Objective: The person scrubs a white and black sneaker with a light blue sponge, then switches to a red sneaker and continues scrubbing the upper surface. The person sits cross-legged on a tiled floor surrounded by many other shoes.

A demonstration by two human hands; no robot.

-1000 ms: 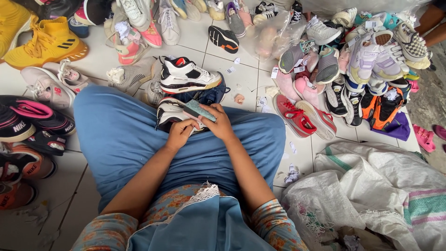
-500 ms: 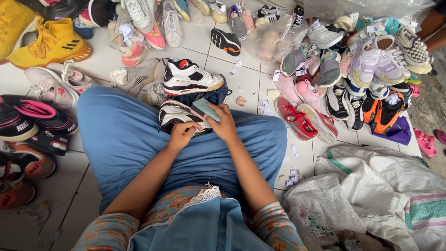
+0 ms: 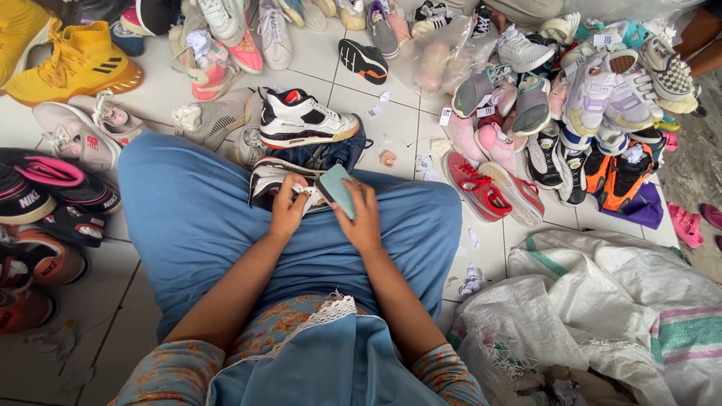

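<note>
Head view, looking down at a lap in blue cloth. What do the hands hold?

— Right hand point(image 3: 363, 218) is clamped on a small teal block point(image 3: 336, 189), thumb and fingers around its lower end, the block tilted up above the knuckles. Left hand point(image 3: 288, 213) is closed on the side of a white and black sneaker point(image 3: 274, 180) lying on the lap, fingers curled over its laces.

— Do the two hands touch?

— They sit just beside each other; whether they touch, I cannot tell. The block stands between them, touching the sneaker's near edge.

— What lies past the fingertips?

— Its matching sneaker point(image 3: 304, 120) stands upright on a dark blue cloth point(image 3: 331, 156), just beyond the held one. Further out to the right of the right hand lie red shoes point(image 3: 481, 188) on the tiled floor point(image 3: 398, 124), then a heap of pale shoes point(image 3: 594, 90). Near the right elbow is a white woven sack point(image 3: 602, 301). Well out to the left of the left hand stands a yellow high-top point(image 3: 71, 64).
</note>
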